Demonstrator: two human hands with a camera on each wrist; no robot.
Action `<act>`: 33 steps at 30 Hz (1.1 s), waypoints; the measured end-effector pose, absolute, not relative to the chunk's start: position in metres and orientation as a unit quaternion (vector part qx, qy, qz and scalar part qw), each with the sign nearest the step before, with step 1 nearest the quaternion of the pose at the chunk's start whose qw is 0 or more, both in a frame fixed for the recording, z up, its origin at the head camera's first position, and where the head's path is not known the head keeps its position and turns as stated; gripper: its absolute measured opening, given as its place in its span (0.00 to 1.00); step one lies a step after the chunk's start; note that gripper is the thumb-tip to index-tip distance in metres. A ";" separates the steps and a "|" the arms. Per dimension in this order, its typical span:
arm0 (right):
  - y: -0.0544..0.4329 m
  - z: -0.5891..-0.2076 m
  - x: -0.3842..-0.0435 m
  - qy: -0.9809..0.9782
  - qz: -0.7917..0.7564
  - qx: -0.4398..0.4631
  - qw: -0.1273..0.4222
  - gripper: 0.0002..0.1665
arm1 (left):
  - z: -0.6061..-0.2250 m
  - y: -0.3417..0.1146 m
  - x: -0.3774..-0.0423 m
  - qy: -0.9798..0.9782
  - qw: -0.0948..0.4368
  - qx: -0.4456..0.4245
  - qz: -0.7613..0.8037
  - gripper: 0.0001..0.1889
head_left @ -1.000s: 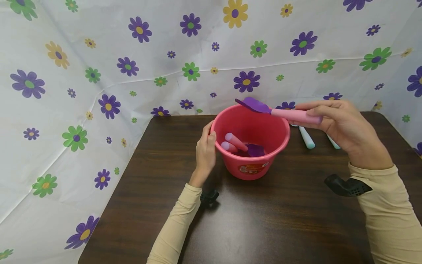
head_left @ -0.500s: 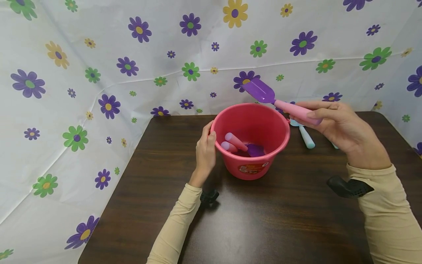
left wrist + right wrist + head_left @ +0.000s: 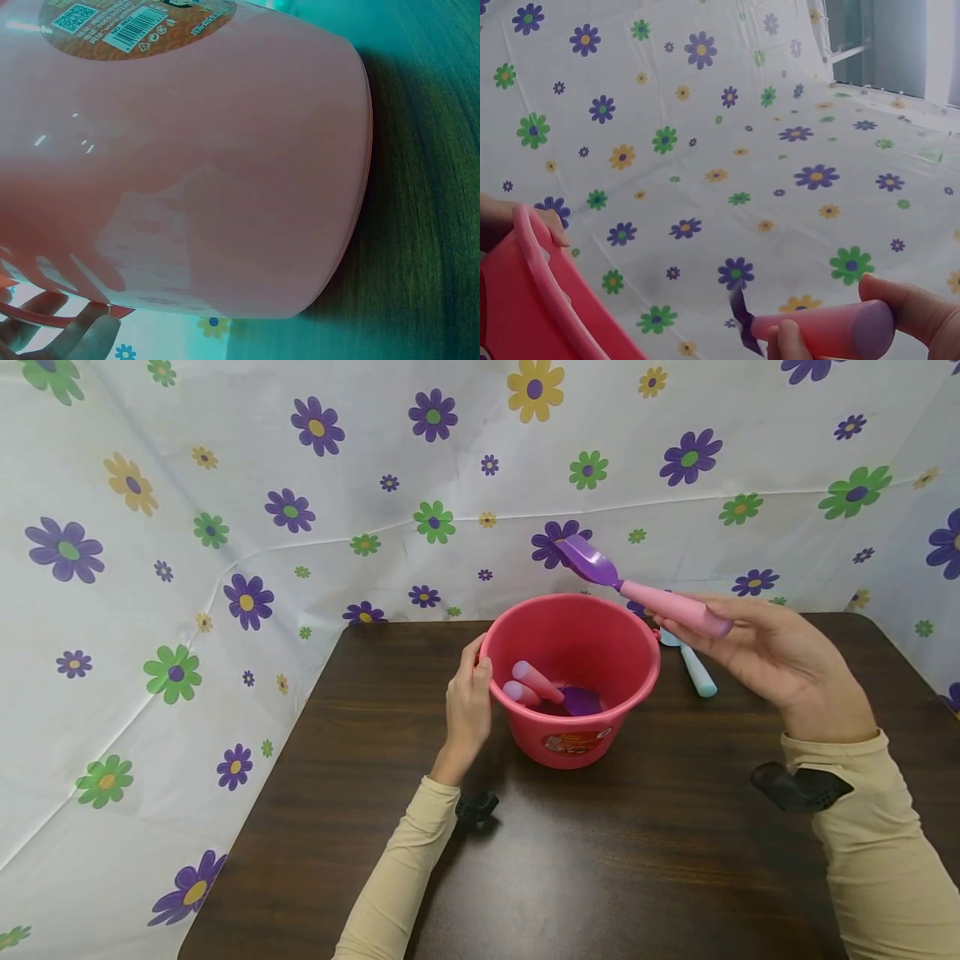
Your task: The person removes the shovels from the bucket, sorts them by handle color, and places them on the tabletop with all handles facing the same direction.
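Note:
A pink-red bucket (image 3: 525, 733) stands upright on the table. My left hand (image 3: 468, 706) grips its rim at the left side; in the left wrist view the bucket's wall (image 3: 240, 165) fills most of the picture, with fingertips (image 3: 97, 334) at the rim. My right hand (image 3: 787, 664) pinches the pink handle of a toy shovel (image 3: 671, 608). Its purple blade points up and left, above the bucket's back rim. In the right wrist view the shovel's handle (image 3: 832, 330) lies between thumb and fingers. Inside the bucket rest two pink handles (image 3: 538, 680) and a purple blade (image 3: 581, 701).
A mint-handled tool (image 3: 697, 671) lies on the dark wooden table (image 3: 600, 860), right of the bucket, its head partly hidden behind the rim. A flowered white sheet (image 3: 480, 485) hangs behind and to the left of the table.
The shovel's blade has risen from the bucket's rim and rolled about its handle. My right hand has shifted slightly left, hiding a second mint handle. My left hand and the bucket have stayed put.

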State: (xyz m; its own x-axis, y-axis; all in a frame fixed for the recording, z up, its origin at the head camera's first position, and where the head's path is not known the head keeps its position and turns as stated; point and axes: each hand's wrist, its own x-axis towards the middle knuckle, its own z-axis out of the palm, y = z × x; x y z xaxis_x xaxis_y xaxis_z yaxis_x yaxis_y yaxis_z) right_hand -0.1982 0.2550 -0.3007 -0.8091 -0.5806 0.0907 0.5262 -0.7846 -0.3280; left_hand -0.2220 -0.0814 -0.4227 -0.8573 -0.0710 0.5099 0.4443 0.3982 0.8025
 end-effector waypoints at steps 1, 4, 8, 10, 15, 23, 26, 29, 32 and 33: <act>0.256 -0.301 -0.199 0.146 -0.943 -0.082 0.287 0.28 | -0.423 -0.081 -0.222 -0.801 0.240 -0.117 -0.536 0.26; 0.257 -0.303 -0.201 0.197 -0.946 -0.057 0.251 0.28 | -0.422 -0.081 -0.222 -0.800 0.242 -0.118 -0.536 0.27; 0.259 -0.306 -0.203 0.311 -0.928 -0.027 0.203 0.29 | -0.422 -0.081 -0.222 -0.801 0.242 -0.116 -0.535 0.27; 0.260 -0.309 -0.205 0.340 -0.919 -0.026 0.198 0.28 | -0.422 -0.081 -0.222 -0.801 0.242 -0.115 -0.535 0.27; 0.262 -0.316 -0.207 0.347 -0.910 -0.060 0.217 0.25 | -0.423 -0.081 -0.222 -0.802 0.243 -0.112 -0.534 0.26; 0.264 -0.320 -0.208 0.371 -0.896 -0.084 0.229 0.25 | -0.423 -0.081 -0.222 -0.801 0.246 -0.115 -0.533 0.26; 0.265 -0.322 -0.209 0.350 -0.897 -0.098 0.251 0.25 | -0.424 -0.081 -0.222 -0.801 0.245 -0.115 -0.534 0.26; 0.266 -0.322 -0.210 0.350 -0.891 -0.116 0.263 0.26 | -0.424 -0.081 -0.223 -0.802 0.244 -0.115 -0.533 0.26; 0.266 -0.323 -0.211 0.353 -0.886 -0.129 0.273 0.27 | -0.423 -0.081 -0.223 -0.802 0.242 -0.115 -0.534 0.26; 0.266 -0.324 -0.211 0.357 -0.883 -0.132 0.274 0.27 | -0.423 -0.081 -0.223 -0.802 0.242 -0.114 -0.535 0.26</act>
